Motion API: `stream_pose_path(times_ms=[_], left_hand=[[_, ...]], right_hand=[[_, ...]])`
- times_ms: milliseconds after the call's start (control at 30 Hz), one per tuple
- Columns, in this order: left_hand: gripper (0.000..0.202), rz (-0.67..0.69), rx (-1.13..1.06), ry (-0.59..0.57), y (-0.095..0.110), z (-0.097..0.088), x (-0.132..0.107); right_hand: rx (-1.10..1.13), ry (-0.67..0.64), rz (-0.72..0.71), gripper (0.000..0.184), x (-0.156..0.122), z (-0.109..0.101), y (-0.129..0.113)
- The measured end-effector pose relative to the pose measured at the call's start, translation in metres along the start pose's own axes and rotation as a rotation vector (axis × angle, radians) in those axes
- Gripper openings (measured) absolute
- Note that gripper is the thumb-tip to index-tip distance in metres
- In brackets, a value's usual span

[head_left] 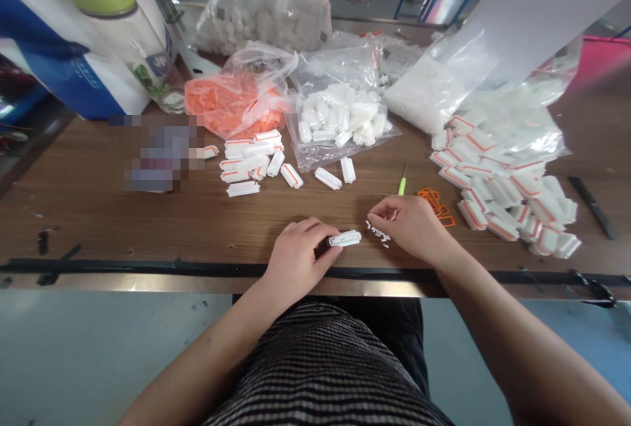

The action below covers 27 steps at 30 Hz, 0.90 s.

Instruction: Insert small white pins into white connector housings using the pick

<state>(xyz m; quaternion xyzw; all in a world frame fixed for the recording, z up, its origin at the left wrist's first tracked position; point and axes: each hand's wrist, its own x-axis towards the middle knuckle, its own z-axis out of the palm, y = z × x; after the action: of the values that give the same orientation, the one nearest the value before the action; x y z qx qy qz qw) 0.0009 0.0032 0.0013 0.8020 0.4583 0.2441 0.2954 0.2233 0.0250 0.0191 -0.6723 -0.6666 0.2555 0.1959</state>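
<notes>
My left hand (302, 256) grips a white plastic connector housing (345, 238) between thumb and fingers, just above the table. Its long side with rows of small holes faces me. To its right, small white plugs (378, 233) lie scattered in a little heap. My right hand (407, 223) reaches over that heap with thumb and fingertips pinched together. Whatever is between those fingertips is too small to make out. Beyond the right hand lies a tool with a green handle (402, 186) and a thin shaft. Orange rectangular seals (436, 206) rest beside the right hand, partly hidden by it.
White housings with orange seals form a group (250, 162) at centre left and a large heap (513, 189) at right. Behind stand a bag of orange seals (236, 105), a bag of white parts (345, 114) and a lidded bottle (142, 51). A black strip (591, 206) lies far right.
</notes>
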Motion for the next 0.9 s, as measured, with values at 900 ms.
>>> stream_pose_path(times_ms=[900], left_hand=[[0.009, 0.015, -0.008, 0.021, -0.001, 0.001, -0.001]], right_hand=[[-0.324, 0.087, -0.567, 0.022, -0.038, 0.004, -0.023]])
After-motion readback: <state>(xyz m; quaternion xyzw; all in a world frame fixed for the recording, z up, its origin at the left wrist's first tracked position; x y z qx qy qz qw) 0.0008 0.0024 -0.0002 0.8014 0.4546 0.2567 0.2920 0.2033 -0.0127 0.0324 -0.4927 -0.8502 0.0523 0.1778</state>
